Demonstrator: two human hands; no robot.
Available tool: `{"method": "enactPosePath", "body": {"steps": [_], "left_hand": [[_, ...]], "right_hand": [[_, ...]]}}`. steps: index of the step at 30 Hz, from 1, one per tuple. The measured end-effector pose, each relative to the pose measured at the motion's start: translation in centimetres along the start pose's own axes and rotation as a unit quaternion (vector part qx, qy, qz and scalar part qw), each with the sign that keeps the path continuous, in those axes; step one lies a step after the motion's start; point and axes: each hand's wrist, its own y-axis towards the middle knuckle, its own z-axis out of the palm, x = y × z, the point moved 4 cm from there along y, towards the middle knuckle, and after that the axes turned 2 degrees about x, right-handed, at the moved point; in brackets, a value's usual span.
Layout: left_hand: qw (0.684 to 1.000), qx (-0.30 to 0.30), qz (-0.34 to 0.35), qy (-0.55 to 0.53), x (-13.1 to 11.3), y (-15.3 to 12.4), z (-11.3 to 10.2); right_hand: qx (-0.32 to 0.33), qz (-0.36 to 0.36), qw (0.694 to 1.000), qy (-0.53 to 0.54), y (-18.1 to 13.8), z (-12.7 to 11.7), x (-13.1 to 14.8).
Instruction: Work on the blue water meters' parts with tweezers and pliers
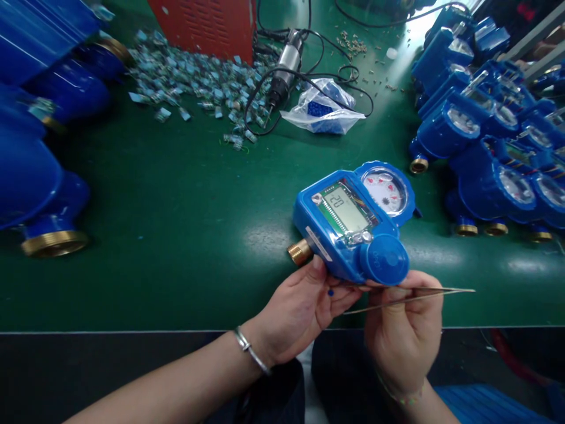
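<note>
A blue water meter (pixel 304 203) with a lit-grey display showing "20", a round dial and a brass threaded end rests near the table's front edge. My left hand (pixel 295 309), palm up, has its thumb against the meter's near side and its fingers curled below it. On those fingers lies a small blue bead-like piece (pixel 331 292). In my right hand (pixel 404 330), a pair of thin metal tweezers (pixel 454 290) is pinched, its closed end pointing right. The tweezers' tips are near my left fingers, partly hidden there.
Blue meters (pixel 463 126) crowd the right side; larger blue meter bodies (pixel 26 159) stand at left. Behind are small pale-blue parts (pixel 198 82), an orange-red box (pixel 207 26), an electric screwdriver (pixel 286 68), a plastic bag (pixel 304 118) of blue pieces and loose screws (pixel 351 44).
</note>
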Motion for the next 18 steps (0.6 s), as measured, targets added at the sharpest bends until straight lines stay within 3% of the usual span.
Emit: {"method": "enactPosePath", "body": {"steps": [5, 11, 15, 18], "left_hand": [[1.0, -0.021, -0.006, 0.019, -0.2, -0.4, 0.0], [0.995, -0.005, -0.013, 0.102, -0.5, -1.5, -0.3], [0.974, -0.018, -0.037, 0.222, 0.0, -0.9, 0.1], [0.969, -0.058, -0.048, 0.234, 0.8, 0.3, 0.8]], "right_hand": [[0.012, -0.093, 0.994, 0.064, 0.2, 0.6, 1.9], [-0.056, -0.176, 0.979, 0.085, 2.5, -0.7, 2.8], [-0.078, -0.172, 0.976, 0.111, 6.6, -2.1, 2.9], [-0.032, -0.138, 0.978, 0.154, 11.2, -1.7, 3.2]]}}
